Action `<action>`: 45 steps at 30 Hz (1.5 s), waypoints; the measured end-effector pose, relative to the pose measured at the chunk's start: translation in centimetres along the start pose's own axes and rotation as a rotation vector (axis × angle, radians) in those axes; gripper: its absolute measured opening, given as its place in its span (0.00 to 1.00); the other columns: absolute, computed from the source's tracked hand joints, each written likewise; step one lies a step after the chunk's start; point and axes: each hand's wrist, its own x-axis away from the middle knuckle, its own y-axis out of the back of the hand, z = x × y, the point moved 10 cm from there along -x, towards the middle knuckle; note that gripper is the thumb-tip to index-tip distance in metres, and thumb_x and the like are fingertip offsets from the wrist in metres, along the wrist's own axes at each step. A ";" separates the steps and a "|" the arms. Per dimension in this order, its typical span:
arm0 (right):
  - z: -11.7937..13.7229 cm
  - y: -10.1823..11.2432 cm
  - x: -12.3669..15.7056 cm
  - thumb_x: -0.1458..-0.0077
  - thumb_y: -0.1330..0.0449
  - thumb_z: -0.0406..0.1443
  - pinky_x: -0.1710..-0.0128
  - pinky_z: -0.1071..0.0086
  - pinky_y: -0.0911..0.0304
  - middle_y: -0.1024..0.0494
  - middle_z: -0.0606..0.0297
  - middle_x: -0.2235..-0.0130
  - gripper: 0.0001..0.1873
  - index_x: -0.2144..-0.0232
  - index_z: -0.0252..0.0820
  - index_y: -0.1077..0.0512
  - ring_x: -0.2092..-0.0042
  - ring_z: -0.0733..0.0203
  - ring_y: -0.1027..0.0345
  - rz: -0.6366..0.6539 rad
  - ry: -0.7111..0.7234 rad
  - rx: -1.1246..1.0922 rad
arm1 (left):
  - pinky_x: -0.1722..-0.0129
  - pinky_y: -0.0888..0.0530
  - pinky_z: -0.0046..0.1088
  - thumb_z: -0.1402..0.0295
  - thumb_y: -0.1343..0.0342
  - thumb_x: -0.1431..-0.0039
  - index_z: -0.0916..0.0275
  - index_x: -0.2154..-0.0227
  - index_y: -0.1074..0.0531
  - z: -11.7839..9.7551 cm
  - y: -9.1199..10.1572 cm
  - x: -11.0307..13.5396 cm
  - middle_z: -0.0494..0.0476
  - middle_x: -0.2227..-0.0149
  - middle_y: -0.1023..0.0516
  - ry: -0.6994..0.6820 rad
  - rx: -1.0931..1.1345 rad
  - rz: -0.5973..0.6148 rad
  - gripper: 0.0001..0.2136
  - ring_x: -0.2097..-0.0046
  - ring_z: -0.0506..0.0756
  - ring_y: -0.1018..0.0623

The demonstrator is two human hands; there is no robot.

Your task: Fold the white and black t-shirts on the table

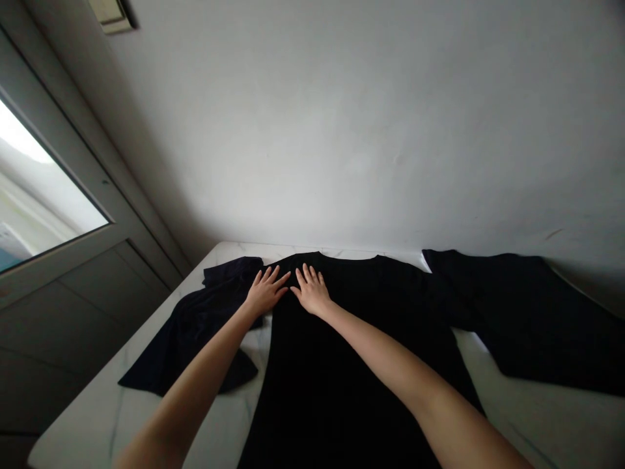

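At the far left, a grey door (83, 326) with a glass pane (43, 189) is seen, and a small pale box (111, 13) is fixed high up near it on a white wall (361, 130). A white marbled worktop (83, 417) is set below the wall, with its far edge reaching the wall.

On the left part of the worktop, a crumpled dark navy cloth (195, 332) is laid in loose folds; whether it is joined to the shirt cannot be told. Its edge is overlapped by the left hand (266, 291), which is pressed palm down on the upper middle of a black shirt (351, 365), just below the neckline. The fingers (276, 279) of that hand are spread apart and lie flat, clamped on nothing.

Just beside it, the right hand (311, 290) is placed on the shirt in the same way, its fingers (305, 277) also spread apart and flat. The two hands are close together but not touching. The shirt is spread out flat on the worktop, with its lower part running toward the viewer. Further right, a wide black sleeve (527, 319) is stretched out across the worktop, close along the wall.
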 end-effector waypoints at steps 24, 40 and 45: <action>3.1 -1.8 -0.2 0.32 0.56 0.48 0.32 0.51 0.67 0.57 0.57 0.29 0.32 0.31 0.43 0.52 0.29 0.50 0.64 0.180 0.177 -0.026 | 0.35 0.41 0.45 0.56 0.58 0.32 0.65 0.33 0.47 -7.5 -0.4 13.0 0.64 0.31 0.47 0.010 0.084 -0.060 0.29 0.30 0.62 0.47; 8.5 0.0 -12.8 0.51 0.34 0.28 0.54 0.72 0.34 0.22 0.58 0.51 0.22 0.52 0.40 0.28 0.52 0.60 0.27 0.114 0.136 -0.253 | 0.48 0.27 0.39 0.66 0.51 0.37 0.65 0.44 0.33 -5.5 1.6 14.9 0.67 0.46 0.26 0.283 0.074 -0.203 0.20 0.47 0.63 0.26; 8.8 -0.9 -13.1 0.54 0.39 0.24 0.57 0.70 0.33 0.19 0.60 0.58 0.18 0.58 0.40 0.25 0.57 0.59 0.25 0.108 0.147 -0.361 | 0.56 0.27 0.34 0.67 0.47 0.40 0.65 0.46 0.34 -3.5 2.7 11.3 0.62 0.55 0.25 0.419 0.090 -0.095 0.19 0.56 0.59 0.23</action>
